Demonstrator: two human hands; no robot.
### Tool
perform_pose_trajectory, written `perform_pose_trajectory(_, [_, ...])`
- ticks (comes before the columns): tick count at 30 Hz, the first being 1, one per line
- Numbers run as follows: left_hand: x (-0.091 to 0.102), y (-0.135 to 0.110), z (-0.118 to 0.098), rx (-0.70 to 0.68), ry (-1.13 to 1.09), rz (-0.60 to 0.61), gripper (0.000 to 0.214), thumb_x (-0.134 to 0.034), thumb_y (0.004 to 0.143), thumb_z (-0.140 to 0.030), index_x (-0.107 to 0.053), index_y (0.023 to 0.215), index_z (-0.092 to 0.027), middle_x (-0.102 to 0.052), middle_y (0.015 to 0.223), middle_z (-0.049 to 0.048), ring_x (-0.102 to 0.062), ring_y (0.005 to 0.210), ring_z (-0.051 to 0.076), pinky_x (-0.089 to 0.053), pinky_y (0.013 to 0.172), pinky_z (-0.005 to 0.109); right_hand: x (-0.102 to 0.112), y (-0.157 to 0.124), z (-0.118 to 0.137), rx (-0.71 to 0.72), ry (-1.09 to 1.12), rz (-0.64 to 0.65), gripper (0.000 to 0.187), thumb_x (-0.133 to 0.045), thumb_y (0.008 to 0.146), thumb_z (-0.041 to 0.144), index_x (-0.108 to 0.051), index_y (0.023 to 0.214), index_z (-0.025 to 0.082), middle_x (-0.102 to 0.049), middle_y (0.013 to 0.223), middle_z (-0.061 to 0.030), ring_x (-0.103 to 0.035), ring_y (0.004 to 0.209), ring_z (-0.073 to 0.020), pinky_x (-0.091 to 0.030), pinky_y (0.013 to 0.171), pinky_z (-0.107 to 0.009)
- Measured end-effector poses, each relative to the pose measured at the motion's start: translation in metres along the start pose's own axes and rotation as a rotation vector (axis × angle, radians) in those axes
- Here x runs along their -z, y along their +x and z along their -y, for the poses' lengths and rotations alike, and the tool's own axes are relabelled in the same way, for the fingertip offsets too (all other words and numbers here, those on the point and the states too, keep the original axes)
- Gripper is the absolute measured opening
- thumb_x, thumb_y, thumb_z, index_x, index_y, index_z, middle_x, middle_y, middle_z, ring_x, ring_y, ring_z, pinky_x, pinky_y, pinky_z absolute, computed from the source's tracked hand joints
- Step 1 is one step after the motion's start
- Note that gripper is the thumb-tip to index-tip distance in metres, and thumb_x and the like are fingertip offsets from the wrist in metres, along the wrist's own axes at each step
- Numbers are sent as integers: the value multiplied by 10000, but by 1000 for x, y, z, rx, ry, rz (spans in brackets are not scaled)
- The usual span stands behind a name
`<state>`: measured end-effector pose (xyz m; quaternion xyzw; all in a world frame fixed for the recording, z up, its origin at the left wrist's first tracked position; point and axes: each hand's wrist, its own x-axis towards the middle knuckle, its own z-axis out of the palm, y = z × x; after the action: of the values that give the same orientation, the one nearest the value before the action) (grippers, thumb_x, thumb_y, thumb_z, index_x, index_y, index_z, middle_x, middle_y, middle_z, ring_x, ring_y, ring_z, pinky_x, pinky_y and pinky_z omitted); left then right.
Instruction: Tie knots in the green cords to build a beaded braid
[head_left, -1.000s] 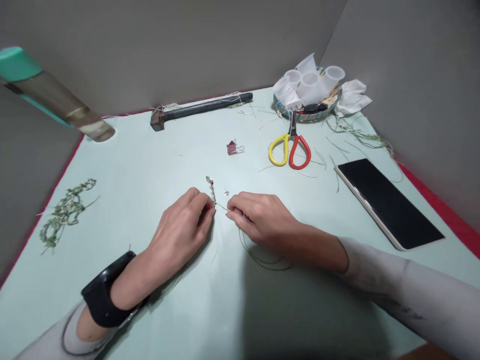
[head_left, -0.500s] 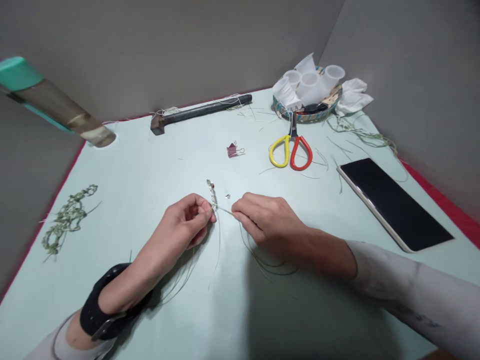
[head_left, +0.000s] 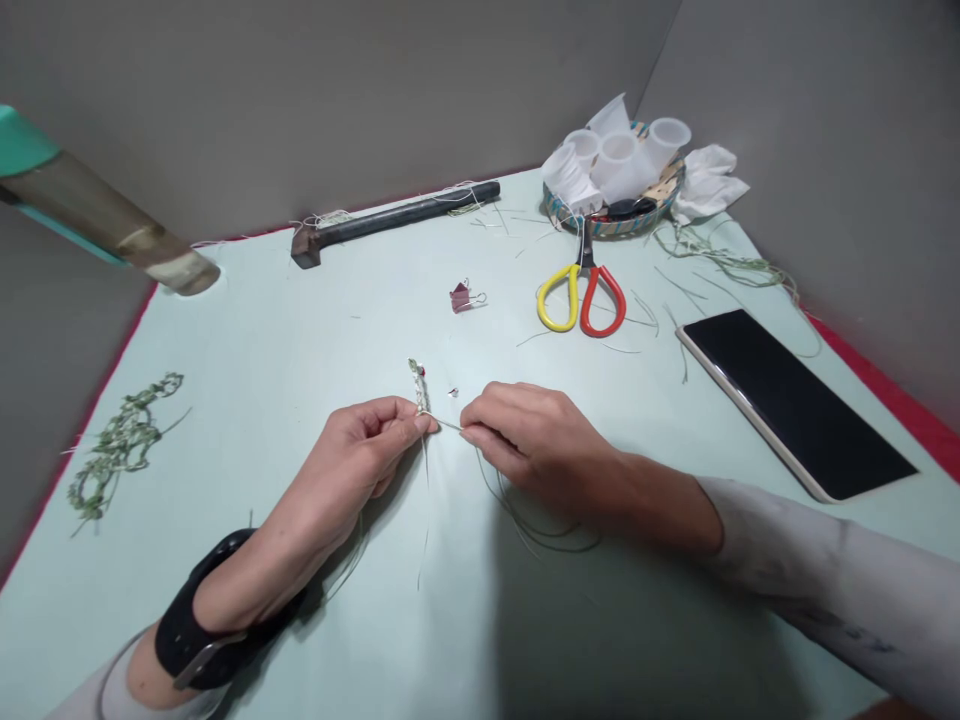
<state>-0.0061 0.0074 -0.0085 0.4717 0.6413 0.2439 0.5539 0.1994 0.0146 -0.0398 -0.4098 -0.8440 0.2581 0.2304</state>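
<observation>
Green plaited fibre cord (head_left: 418, 388) sits clamped in the left hand (head_left: 360, 450), near the scissors (head_left: 580, 300). Right hand (head_left: 525, 435), just apart, pinches 1 thin strand (head_left: 450, 424) — a hard tug could snap it or slacken the plait.

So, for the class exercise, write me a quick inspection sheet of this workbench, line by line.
Surface: pale green sheet with a red edge, scattered with fibre scraps.
Job's things: small plaited fibre cord at the left hand; loose strand running to the right hand.
Clutter: yellow-and-red scissors, purple binder clip, smartphone, dark bar, woven basket of plastic cups, crumpled tissue, green plait.
Grippers: bare hands; left fingers pinch the cord, right fingers hold the strand; black wristband on the left wrist.
Cables: nothing seen.
Surroundings: grey walls; clear teal-capped bottle at upper left.
</observation>
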Motion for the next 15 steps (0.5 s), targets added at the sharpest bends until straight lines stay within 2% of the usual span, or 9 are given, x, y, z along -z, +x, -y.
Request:
perform_pose_trajectory(4, [0,0,-1,1,10,-3,327,-725,828,-434,-581,629,-219,-297,475,-77,-194,483,96,-96,470,295,3,1,2,-49,48,-41,225,-453,997,204,-648,886,181,-651,854,-14,-547,759,-118,-368,711,-271])
perform_pose_trajectory(8, [0,-3,-2,-8,7,10,361,-725,839,-445,-547,623,-217,-267,501,-79,-183,499,98,-112,478,293,5,4,1,-78,71,-53,214,-470,977,198,-647,859,176,-621,800,1,-489,688,-103,-338,663,-265])
perform_pose_trajectory(15, [3,-2,-2,-28,37,31,310,-635,913,-458,-618,731,-208,-257,521,-88,-189,488,93,-146,456,268,3,3,1,-74,51,49,219,-484,947,186,-649,802,188,-659,792,-1,-494,706,-115,-346,712,-281])
